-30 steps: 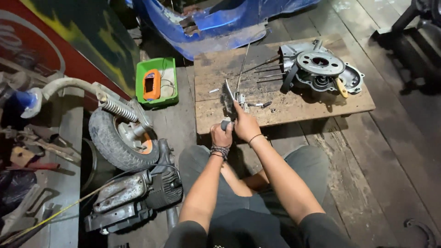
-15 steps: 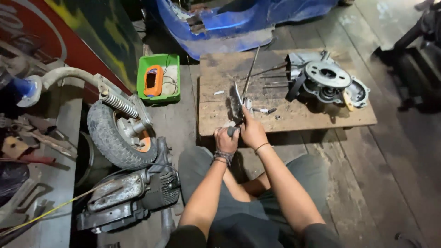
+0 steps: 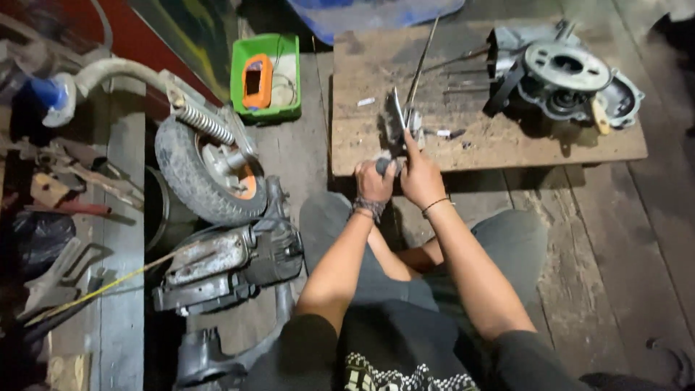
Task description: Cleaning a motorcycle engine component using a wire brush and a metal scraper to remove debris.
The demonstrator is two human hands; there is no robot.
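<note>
My left hand [image 3: 373,181] is closed around a dark tool handle [image 3: 383,166] at the near edge of a low wooden board [image 3: 507,141]. My right hand [image 3: 420,174] grips a small shiny metal part [image 3: 400,122] that stands upright on the board, with one finger raised against it. A long thin rod [image 3: 422,61] runs away from that part across the board. Both forearms reach forward from my lap, and the hands touch each other.
A grey engine casing [image 3: 572,76] lies at the board's far right. A green tray holding an orange device [image 3: 258,80] sits on the floor to the left. A small wheel with spring and engine block [image 3: 210,174] lies beside my left knee. Tools clutter the left shelf [image 3: 65,188].
The view has shifted closer and downward. My hands stay on the metal part at the board's near edge, with the left hand now lower on the handle.
</note>
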